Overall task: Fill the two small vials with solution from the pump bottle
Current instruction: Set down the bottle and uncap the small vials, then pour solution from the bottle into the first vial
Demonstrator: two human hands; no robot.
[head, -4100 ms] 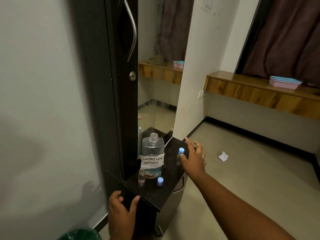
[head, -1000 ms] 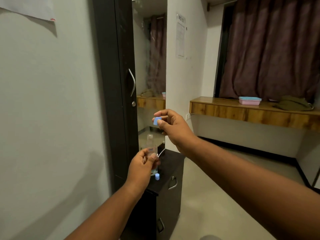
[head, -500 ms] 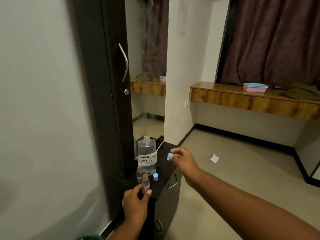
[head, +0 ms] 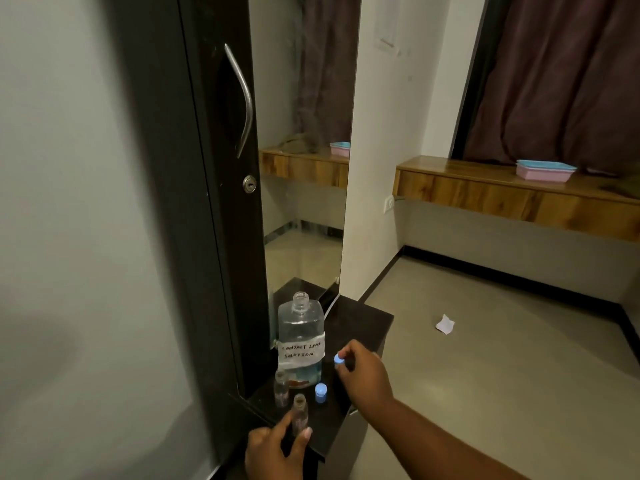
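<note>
A clear bottle point(head: 300, 337) with a handwritten "contact lens solution" label stands uncapped on the black cabinet top point(head: 360, 323), a little liquid at its bottom. Two small uncapped vials stand in front of it: one point(head: 281, 388) near the bottle, the other point(head: 300, 412) pinched between thumb and forefinger of my left hand point(head: 275, 452) at the front edge. My right hand point(head: 363, 374) holds a small blue cap point(head: 338, 359) in its fingertips just right of the bottle. A second blue cap point(head: 321, 392) lies on the top.
A tall black cupboard door point(head: 194, 202) with a metal handle rises at the left, a mirror point(head: 304, 150) beside it. Right of the cabinet is floor with a paper scrap point(head: 444, 324). A wooden ledge point(head: 502, 195) carries a pink box point(head: 543, 170).
Both hands came down from chest height to the cabinet. The left set its vial upright on the top; the right carried the blue cap down beside the bottle.
</note>
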